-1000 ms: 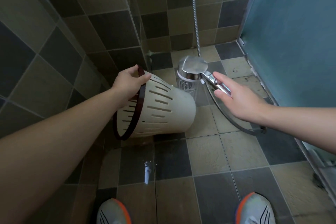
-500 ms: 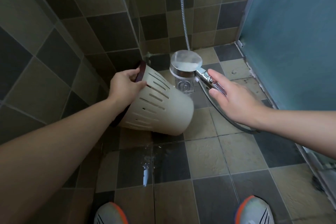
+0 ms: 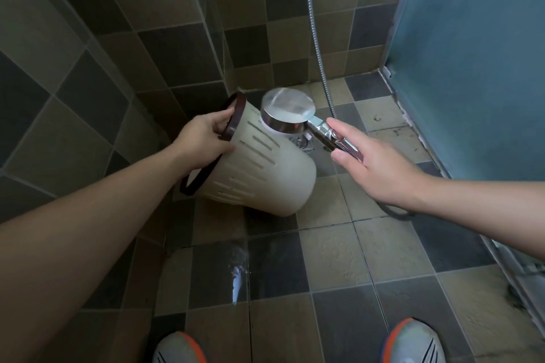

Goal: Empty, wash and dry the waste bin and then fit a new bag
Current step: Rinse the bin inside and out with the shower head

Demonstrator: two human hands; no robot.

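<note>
1. My left hand grips the dark rim of the slotted waste bin, frame centre, tipped sideways so runoff drains out.
2. My right hand holds the shower head handle, its face on the bin's outer wall for rinsing.

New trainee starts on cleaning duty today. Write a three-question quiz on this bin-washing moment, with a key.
1. True or false: the waste bin stands upright on the floor.
2. Which hand grips the bin's dark rim? A) left hand B) right hand
3. Fill in: the shower head faces the bin's ______ wall.

Key: 1 false, it is tilted on its side and held off the floor; 2 A; 3 outer, slotted.
</note>
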